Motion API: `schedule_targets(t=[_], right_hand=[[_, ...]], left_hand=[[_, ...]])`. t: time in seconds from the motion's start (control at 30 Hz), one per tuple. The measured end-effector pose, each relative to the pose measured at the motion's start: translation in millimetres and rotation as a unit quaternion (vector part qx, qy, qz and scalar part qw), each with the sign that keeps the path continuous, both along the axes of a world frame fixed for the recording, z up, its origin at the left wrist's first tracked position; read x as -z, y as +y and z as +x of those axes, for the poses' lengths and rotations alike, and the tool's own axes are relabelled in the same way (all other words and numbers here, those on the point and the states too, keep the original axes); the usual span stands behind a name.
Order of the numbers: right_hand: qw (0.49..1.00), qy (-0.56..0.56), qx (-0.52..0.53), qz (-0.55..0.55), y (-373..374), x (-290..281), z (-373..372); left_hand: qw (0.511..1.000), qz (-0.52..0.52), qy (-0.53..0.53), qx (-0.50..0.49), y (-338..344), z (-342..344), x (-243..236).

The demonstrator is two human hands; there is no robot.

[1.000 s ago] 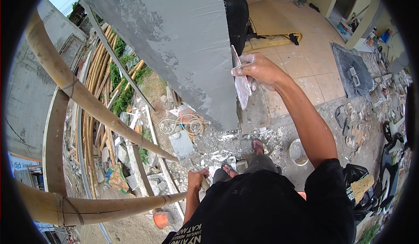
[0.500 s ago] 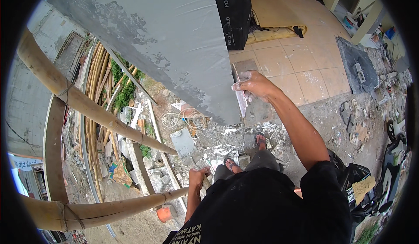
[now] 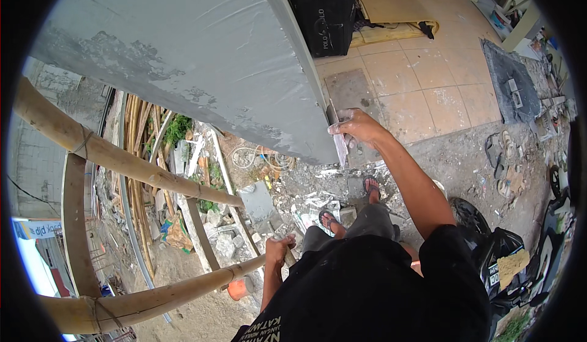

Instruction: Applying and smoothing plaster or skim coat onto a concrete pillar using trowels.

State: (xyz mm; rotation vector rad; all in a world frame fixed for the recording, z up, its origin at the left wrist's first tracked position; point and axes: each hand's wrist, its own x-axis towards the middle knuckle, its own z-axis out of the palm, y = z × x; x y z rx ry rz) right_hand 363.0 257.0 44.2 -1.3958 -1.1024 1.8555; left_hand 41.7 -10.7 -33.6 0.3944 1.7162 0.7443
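Holding a thin flat trowel (image 3: 340, 151), the person's right grip (image 3: 359, 126) is closed on it, thumb on the near side. The blade, smeared white and pinkish, stands steeply along the right-hand edge of the grey plastered wall (image 3: 202, 66), close to its lower right corner; whether its whole length touches the plaster cannot be told. Patches of rougher, darker grey run along the wall's lower left edge.

Low in the view, the left grip (image 3: 279, 249) is curled shut around what looks like a wooden stick (image 3: 290, 258), most of it hidden by the fingers. Just beside it ends the lower bamboo pole (image 3: 171, 297), with the upper bamboo pole (image 3: 131, 163) well apart from it, slanting in from the left. An orange bucket (image 3: 241, 288) sits near the lower pole, and a flat grey board (image 3: 255, 201) lies on the rubble above the left grip, with pale coiled cord (image 3: 260, 158) beyond.

Right of the wall spreads a tiled floor (image 3: 441, 100); a black bag (image 3: 321, 18) stands at its left edge, beside a yellowish mat (image 3: 394, 4). Past the floor's right edge lies a dark sheet (image 3: 510, 76). Sandalled feet (image 3: 331, 222) stand on the littered ground.
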Motion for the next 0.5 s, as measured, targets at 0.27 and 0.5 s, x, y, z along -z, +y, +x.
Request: schedule_targets(t=[0.27,0.5], right_hand=[[1.0,0.002,-0.006,-0.031,4,24,1],[0.999,0.001,-0.009,-0.041,5,61,7]], left_hand=[[0.999,-0.024,0.017,-0.018,-5,2,8],[0.999,-0.028,0.036,0.005,-7,7,1]])
